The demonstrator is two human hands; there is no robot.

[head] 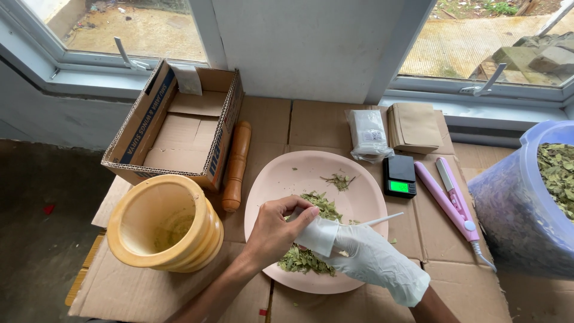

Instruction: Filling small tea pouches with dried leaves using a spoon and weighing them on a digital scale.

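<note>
Frame centre: our bare left hand [276, 233] pinches small white pouch [318, 234] open w/ fingers while gloved right hand [366, 254], fingers curled on thin white tool [384, 219], steadies it over leaves [306, 258] on pink plate [299, 173].

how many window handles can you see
2. One window handle is on the left window frame, above the open cardboard box. The other handle is on the right window frame, above the brown paper bags. More may lie outside the view.

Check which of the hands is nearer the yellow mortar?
Left. The bare left hand is over the pink plate, just right of the yellow mortar; the gloved right hand is farther right.
</note>
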